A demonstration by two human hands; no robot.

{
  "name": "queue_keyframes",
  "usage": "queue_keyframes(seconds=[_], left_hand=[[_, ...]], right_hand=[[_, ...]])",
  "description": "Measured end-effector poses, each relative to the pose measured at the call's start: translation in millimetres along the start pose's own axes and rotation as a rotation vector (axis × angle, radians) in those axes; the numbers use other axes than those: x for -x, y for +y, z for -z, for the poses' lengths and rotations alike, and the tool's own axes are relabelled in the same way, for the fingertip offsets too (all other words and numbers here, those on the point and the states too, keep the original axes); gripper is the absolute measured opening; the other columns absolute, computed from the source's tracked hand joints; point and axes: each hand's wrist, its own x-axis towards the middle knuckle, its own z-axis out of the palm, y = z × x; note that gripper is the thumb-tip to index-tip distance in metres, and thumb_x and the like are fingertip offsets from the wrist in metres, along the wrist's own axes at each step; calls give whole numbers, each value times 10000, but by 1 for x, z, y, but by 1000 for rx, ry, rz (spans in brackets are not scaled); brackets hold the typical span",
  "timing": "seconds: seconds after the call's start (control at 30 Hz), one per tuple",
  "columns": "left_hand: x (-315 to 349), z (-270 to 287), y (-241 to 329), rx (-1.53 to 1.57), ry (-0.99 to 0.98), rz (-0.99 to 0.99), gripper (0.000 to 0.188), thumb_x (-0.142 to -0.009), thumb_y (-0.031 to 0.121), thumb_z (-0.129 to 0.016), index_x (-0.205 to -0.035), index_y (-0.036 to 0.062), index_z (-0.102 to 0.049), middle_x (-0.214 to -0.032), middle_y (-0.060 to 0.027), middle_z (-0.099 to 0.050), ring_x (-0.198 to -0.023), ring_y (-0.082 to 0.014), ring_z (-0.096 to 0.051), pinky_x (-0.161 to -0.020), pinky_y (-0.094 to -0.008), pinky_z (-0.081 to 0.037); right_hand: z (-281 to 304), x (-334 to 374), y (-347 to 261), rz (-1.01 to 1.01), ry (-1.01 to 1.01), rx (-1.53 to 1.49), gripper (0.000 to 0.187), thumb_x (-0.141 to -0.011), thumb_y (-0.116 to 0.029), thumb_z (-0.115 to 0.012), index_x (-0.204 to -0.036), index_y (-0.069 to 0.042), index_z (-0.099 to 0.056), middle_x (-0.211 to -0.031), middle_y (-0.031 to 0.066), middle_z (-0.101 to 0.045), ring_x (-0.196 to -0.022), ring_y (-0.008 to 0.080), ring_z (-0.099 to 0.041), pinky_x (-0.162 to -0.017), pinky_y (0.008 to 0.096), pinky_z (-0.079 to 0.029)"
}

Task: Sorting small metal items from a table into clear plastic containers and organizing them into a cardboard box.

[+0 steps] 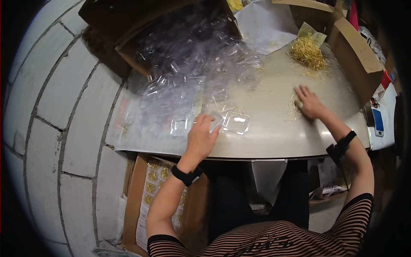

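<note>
My left hand [203, 136] is over the near middle of the table, fingers curled and thumb apart from them. Between thumb and fingers it grips a clear plastic blister shell [217, 121]. Just right of it, another clear shell [236, 123] lies on the tabletop. Farther right, my right hand [311, 103] rests flat with its fingers spread. Beside those fingers is a small scatter of thin gold-coloured metal pins [293, 109]. A larger heap of the same gold pins [309, 53] lies farther back on the right.
A big pile of clear plastic shells [184, 70] spills from a tipped cardboard box [128, 49] at the back left. An open carton [357, 47] stands at the right, near a small blue-screened device [377, 120]. Below the table, a cardboard box [133, 201] holds cards of gold pieces.
</note>
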Motion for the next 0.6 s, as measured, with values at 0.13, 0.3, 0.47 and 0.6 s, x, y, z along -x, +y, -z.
queue_keyframes(seconds=[0.13,0.3,0.47,0.6], left_hand=[[-16,-26,27,20,-161,-59,309,-829,227,-652,-1039,12,-583,-1058,-155,-558,-1019,-345,-532,-853,-402,-449],[-11,-51,58,-72,-341,-4,231,-837,211,-632,-975,25,-638,-1003,-135,-570,-988,-326,-550,-833,-406,-459],[15,-45,64,63,-137,-68,229,-832,199,-636,-987,31,-630,-994,-142,-579,-943,-330,-571,-796,-416,-470],[4,-56,47,-40,35,130,328,-803,253,-672,-1017,17,-592,-1038,-161,-584,-930,-343,-586,-780,-417,-472]], right_hand=[[-25,34,-34,101,131,-225,576,-976,-393,-352,-1466,-109,-249,-1530,179,-167,-1429,316,-111,-1142,500,-97],[-40,61,-99,116,281,-177,547,-972,-372,-371,-1441,-99,-301,-1508,178,-232,-1417,306,-168,-1144,462,-139],[-39,71,-77,116,284,-389,557,-969,-368,-394,-1437,-83,-297,-1510,183,-224,-1409,316,-187,-1143,441,-157],[-44,80,-71,-138,569,-653,597,-951,-348,-460,-1436,-50,-282,-1505,220,-206,-1404,328,-196,-1142,424,-167]])
